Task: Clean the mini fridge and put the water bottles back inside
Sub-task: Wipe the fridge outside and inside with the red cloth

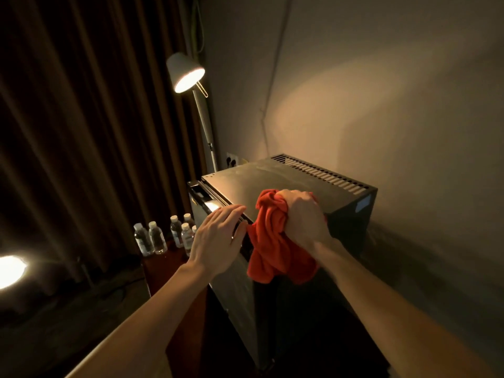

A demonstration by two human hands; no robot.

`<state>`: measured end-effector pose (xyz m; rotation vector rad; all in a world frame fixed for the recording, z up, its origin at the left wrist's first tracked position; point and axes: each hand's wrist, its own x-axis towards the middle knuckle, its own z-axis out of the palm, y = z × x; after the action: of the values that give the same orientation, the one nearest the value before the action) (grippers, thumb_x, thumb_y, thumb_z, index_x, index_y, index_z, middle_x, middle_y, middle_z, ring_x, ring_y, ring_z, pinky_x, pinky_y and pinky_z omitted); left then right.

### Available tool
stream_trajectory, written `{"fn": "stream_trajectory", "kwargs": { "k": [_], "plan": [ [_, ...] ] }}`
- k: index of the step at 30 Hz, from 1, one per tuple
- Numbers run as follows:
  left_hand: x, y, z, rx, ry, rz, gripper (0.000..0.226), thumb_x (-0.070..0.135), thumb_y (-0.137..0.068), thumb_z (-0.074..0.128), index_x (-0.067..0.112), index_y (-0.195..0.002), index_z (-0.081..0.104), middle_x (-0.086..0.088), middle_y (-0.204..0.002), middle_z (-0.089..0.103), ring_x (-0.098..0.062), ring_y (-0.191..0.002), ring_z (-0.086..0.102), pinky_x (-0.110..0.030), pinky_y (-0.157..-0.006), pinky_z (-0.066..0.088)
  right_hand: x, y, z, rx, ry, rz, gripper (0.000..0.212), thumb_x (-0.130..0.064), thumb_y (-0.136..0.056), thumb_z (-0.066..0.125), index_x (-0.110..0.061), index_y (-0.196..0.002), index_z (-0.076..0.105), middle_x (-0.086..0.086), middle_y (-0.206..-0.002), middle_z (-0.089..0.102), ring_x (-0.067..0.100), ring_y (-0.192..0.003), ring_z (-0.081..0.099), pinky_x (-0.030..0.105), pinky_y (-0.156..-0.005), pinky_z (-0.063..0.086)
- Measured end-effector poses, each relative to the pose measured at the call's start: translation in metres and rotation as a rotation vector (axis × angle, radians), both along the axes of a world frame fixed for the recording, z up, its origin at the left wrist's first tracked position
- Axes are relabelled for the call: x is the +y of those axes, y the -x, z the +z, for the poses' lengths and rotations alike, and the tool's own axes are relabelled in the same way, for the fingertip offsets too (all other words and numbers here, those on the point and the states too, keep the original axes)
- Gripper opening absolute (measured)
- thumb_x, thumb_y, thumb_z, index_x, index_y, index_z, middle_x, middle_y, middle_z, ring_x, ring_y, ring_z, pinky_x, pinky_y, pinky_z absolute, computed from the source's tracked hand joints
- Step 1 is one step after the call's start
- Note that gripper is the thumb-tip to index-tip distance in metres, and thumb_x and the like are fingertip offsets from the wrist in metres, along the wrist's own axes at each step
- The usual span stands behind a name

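A dark mini fridge [286,181] stands against the wall, its flat top lit by a lamp and a vent grille along its back edge. My right hand [302,216] grips a bunched red cloth [275,249] at the near front corner of the fridge top; the cloth hangs down over the fridge's side. My left hand [218,238] lies flat with straight fingers on the top edge of the fridge door. Several clear water bottles [163,236] with white caps stand on a low reddish surface left of the fridge.
A white floor lamp [186,75] shines behind the fridge, its pole running down to a wall socket [231,160]. Dark brown curtains [81,132] fill the left. A second bright light [9,270] glares at the far left edge. The plain wall is on the right.
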<state>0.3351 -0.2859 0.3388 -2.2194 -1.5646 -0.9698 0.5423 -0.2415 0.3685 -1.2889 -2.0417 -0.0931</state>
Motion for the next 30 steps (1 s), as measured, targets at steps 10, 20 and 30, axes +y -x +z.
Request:
{"fn": "stream_trajectory", "kwargs": {
  "k": [10, 20, 30],
  "plan": [
    [0.070, 0.081, -0.006, -0.066, 0.057, -0.037, 0.037, 0.030, -0.101, 0.049, 0.010, -0.131, 0.059, -0.008, -0.131, 0.062, -0.023, -0.123, 0.056, -0.043, -0.100, 0.048, 0.047, 0.049, 0.010, -0.127, 0.116, -0.153, 0.022, -0.009, -0.083, 0.053, -0.014, -0.103, 0.061, 0.014, -0.101, 0.063, 0.038, -0.098, 0.059, 0.043, -0.085, 0.047],
    [0.131, 0.106, -0.012, -0.072, 0.084, -0.304, 0.036, 0.030, -0.099, 0.052, 0.009, -0.127, 0.061, -0.007, -0.127, 0.064, -0.023, -0.118, 0.058, -0.039, -0.102, 0.046, 0.043, 0.099, 0.017, -0.139, 0.202, -0.376, 0.030, -0.005, -0.081, 0.054, -0.018, -0.108, 0.058, 0.008, -0.110, 0.060, 0.034, -0.107, 0.056, 0.044, -0.086, 0.050],
    [0.117, 0.069, 0.002, -0.029, 0.013, -0.493, 0.022, 0.027, -0.096, 0.053, 0.019, -0.111, 0.066, 0.001, -0.117, 0.065, -0.018, -0.104, 0.059, -0.029, -0.091, 0.046, 0.013, 0.098, 0.013, -0.139, 0.417, -0.477, 0.068, -0.039, -0.080, 0.065, -0.043, -0.138, 0.029, -0.010, -0.157, 0.021, 0.034, -0.148, 0.001, 0.082, -0.098, 0.013]
  ]
}}
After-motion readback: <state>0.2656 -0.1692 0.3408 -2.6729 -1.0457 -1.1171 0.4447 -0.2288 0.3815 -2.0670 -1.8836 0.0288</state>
